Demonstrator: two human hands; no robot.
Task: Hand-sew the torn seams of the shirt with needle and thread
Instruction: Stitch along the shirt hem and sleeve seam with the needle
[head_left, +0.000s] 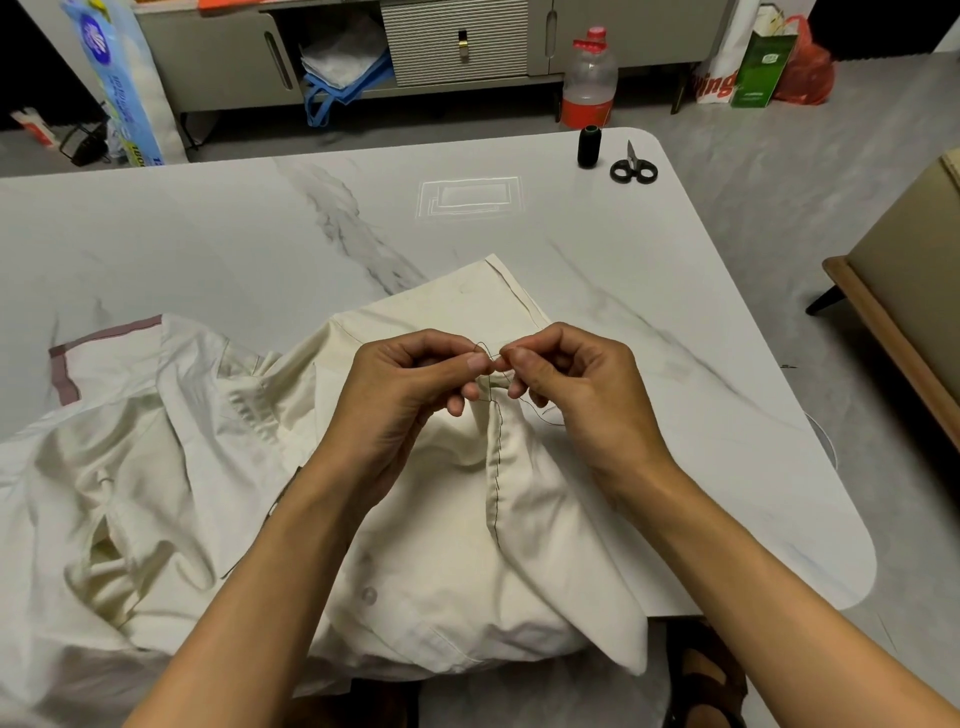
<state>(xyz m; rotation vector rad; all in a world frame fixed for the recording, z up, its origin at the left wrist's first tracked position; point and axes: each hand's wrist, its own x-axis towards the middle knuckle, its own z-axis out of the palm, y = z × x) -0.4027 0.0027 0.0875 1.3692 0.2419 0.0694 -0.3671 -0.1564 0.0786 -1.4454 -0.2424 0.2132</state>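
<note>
Dark thread (479, 345) loops between my left hand (415, 382) and right hand (569, 382), each pinching it tight above the stitched seam (497, 467) of the shirt (415, 571), probably to knot it.

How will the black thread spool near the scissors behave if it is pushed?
The thread spool stands upright and looks tall and narrow, so it would probably tip easily. Being round, it may then roll on the smooth table.

Marble table (208, 234) bears shirt (415, 571), thread spool (589, 147), scissors (634, 167).
</note>
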